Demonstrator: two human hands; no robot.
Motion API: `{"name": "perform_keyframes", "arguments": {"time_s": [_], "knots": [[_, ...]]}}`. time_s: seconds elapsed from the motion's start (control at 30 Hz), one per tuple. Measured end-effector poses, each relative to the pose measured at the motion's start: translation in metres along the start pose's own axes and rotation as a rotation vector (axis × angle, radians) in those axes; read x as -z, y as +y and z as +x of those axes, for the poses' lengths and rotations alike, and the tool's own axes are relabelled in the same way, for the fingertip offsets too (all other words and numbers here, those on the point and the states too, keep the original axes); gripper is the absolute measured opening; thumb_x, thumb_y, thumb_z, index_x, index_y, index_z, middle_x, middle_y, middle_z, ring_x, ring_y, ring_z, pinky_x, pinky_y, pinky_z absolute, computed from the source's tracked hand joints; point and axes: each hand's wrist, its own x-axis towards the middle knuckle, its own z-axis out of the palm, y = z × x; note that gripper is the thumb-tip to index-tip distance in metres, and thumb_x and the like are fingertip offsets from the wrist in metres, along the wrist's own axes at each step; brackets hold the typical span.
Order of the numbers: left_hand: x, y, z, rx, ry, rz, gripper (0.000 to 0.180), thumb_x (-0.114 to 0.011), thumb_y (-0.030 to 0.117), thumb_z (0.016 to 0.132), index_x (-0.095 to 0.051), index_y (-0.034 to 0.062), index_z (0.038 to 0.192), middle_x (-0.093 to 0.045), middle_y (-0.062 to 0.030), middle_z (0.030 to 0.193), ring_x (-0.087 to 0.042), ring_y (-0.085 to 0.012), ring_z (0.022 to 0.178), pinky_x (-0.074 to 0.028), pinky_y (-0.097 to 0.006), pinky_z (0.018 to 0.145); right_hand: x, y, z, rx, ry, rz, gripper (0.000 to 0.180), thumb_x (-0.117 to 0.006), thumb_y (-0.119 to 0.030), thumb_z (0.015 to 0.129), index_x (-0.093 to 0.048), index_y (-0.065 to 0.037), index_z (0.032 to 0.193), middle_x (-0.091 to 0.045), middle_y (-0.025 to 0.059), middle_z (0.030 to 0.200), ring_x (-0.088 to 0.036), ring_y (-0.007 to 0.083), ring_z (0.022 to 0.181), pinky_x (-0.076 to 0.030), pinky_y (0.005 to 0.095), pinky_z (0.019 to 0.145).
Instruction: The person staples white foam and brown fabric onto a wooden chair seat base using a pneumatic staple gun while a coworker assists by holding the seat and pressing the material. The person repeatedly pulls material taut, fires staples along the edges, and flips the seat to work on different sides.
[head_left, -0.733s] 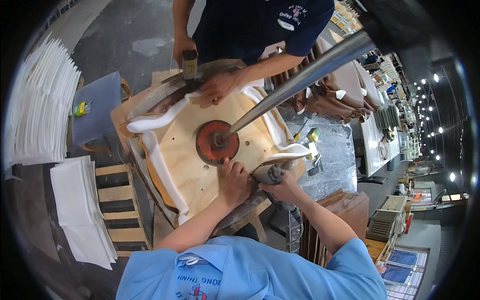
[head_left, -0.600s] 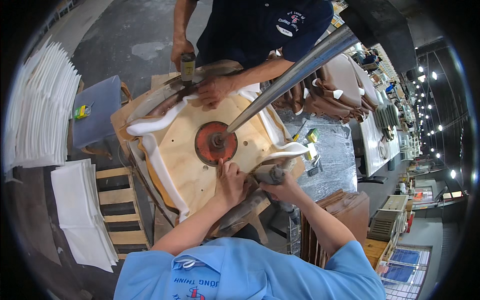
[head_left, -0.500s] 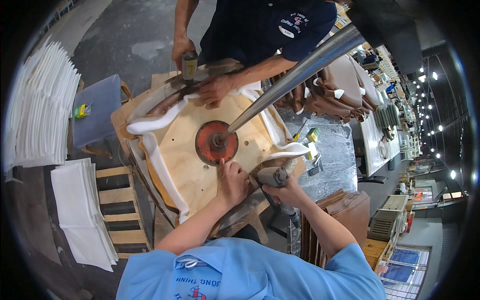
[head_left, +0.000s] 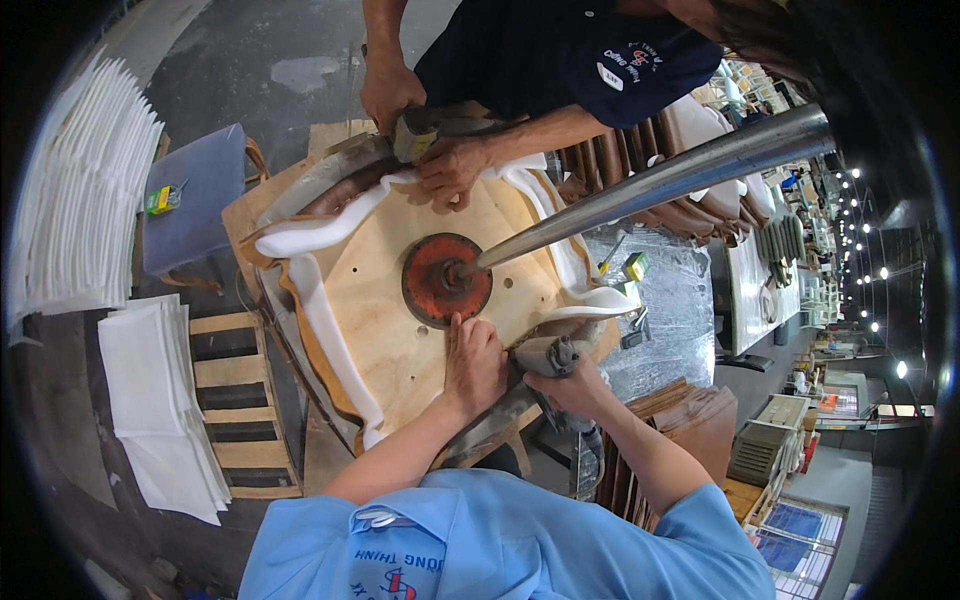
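A plywood seat panel (head_left: 390, 330) lies in front of me, with white padding (head_left: 315, 300) folded along its edges. A red round plate (head_left: 447, 278) at the foot of a slanting metal shaft (head_left: 650, 195) presses on its middle. At the near edge rests my left hand (head_left: 478, 365), fingers curled and the index pointing at the plate; whatever they pinch is hidden. My right hand (head_left: 570, 385) is closed round a grey staple gun (head_left: 545, 357), its nose beside my left hand at the edge. Across the panel, a co-worker's hand (head_left: 455, 172) presses the far edge beside another staple gun (head_left: 415, 135).
Stacks of white sheets (head_left: 75, 190) and a blue padded seat (head_left: 195, 210) stand left, near a wooden pallet (head_left: 235, 385). Brown covers (head_left: 690, 195) lie at the far right. A plastic-covered table (head_left: 670, 300) holds small tools. Brown sheets (head_left: 670, 430) are stacked near my right forearm.
The co-worker's staple gun and hands have shifted right along the far edge, and that gun is now tilted. My hands keep nearly the same place on the near edge. The view has shifted slightly.
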Motion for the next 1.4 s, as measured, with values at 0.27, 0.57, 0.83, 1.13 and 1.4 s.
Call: {"name": "perform_keyframes", "arguments": {"time_s": [0.27,0.57,0.83,1.13,1.4], "knots": [[0.025,-0.006,-0.001,-0.063,-0.145,0.05,0.012,-0.084,0.013,0.086,-0.073,0.0057,0.086,-0.059,-0.0135,0.113,-0.055,-0.0381,0.124,-0.024,-0.072,0.13,0.007,0.014,-0.006,-0.021,-0.01,0.082,0.035,-0.086,-0.022,0.097,-0.074,-0.001,0.123,-0.072,0.0043,0.081,-0.064,0.0125,0.061,-0.053,0.0328,0.057],[0.005,-0.005,-0.007,0.015,-0.011,-0.077,0.008,-0.079,0.005,0.084,-0.071,0.0045,0.085,-0.058,-0.0133,0.114,-0.054,-0.0384,0.126,-0.018,-0.068,0.132,0.001,0.009,-0.022,0.022,-0.027,0.101,0.033,-0.084,-0.017,0.099,-0.071,0.001,0.124,-0.067,0.0009,0.076,-0.061,0.0101,0.059,-0.049,0.0305,0.054],[0.0,-0.006,-0.007,0.041,0.004,-0.075,0.007,-0.076,0.002,0.085,-0.069,0.0011,0.086,-0.057,-0.0141,0.114,-0.054,-0.0383,0.125,-0.018,-0.068,0.132,-0.004,0.006,-0.014,-0.026,-0.051,0.075,0.038,-0.085,-0.019,0.098,-0.072,0.0,0.128,-0.07,0.0027,0.078,-0.063,0.0115,0.06,-0.052,0.0322,0.057],[0.018,-0.012,-0.009,-0.025,-0.141,0.121,0.014,-0.079,0.01,0.088,-0.076,-0.0016,0.094,-0.062,-0.0176,0.12,-0.052,-0.0417,0.133,-0.023,-0.066,0.134,-0.01,-0.002,-0.005,-0.012,-0.009,-0.013,0.038,-0.086,-0.023,0.096,-0.074,0.0,0.124,-0.075,0.0066,0.088,-0.067,0.0137,0.063,-0.056,0.0337,0.06],[0.02,-0.011,-0.013,0.022,-0.06,-0.022,0.01,-0.081,0.008,0.086,-0.072,0.0034,0.083,-0.06,-0.0158,0.114,-0.053,-0.0419,0.128,-0.021,-0.071,0.131,-0.012,0.004,-0.02,0.011,-0.003,0.177,0.039,-0.087,-0.024,0.097,-0.074,-0.001,0.126,-0.071,0.0026,0.083,-0.065,0.0118,0.062,-0.054,0.0309,0.057]]}}
